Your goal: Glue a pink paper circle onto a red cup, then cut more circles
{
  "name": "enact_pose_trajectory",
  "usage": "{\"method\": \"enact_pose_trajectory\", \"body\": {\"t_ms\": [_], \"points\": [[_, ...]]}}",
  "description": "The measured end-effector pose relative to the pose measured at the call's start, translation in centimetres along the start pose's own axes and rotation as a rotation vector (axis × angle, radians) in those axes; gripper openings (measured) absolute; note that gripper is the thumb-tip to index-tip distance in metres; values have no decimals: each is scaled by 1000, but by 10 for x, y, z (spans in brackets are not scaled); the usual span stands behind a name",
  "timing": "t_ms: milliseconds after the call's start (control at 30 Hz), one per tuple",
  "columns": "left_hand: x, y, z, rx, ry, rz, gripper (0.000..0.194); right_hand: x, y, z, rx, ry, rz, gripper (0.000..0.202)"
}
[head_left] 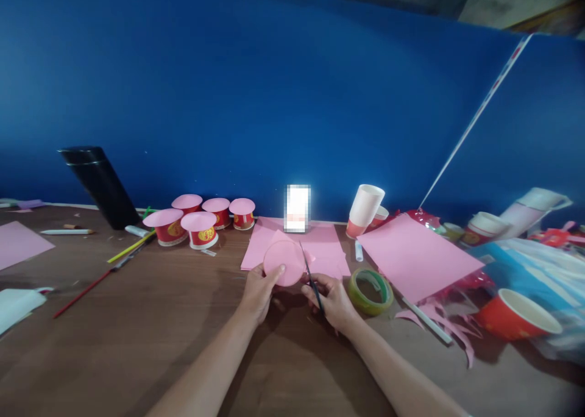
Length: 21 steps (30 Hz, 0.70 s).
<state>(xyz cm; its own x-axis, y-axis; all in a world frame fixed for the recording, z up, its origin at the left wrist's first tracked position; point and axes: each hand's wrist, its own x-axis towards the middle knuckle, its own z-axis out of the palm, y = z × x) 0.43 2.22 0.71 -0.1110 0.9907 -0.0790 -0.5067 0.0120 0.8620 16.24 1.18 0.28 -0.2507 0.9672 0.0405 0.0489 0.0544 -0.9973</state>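
Observation:
My left hand (pixel 260 289) is closed on a round pink paper disc (pixel 284 261), its thumb lying flat on the face near the lower edge. In my right hand (pixel 333 301) is a pair of dark scissors (pixel 313 283), the blades pointing up and away along the disc's right edge. Whether the blades touch the paper I cannot tell. Behind both hands lies a stack of pink paper sheets (pixel 256 244), partly covered by the disc. A roll of yellow-green tape (pixel 386 301) rests just right of my right hand.
At the left back stand several red paper cups topped with pink discs (pixel 198 222), near a black bottle (pixel 103 188). White cups (pixel 367 202), a pink sheet (pixel 418 261), paper scraps (pixel 450 325) and a tipped red cup (pixel 512 319) crowd the right. A blue partition (pixel 274 100) rises behind.

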Motion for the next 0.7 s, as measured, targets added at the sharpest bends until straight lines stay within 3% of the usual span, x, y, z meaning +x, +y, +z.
{"method": "enact_pose_trajectory", "body": {"t_ms": [200, 700], "points": [[4, -6, -3, 40, -13, 37, 38, 0, 0, -1, -14, -16, -25, 36], [1, -1, -3, 81, 0, -27, 40, 1, 1, -3, -6, -52, -75, 37]]}}
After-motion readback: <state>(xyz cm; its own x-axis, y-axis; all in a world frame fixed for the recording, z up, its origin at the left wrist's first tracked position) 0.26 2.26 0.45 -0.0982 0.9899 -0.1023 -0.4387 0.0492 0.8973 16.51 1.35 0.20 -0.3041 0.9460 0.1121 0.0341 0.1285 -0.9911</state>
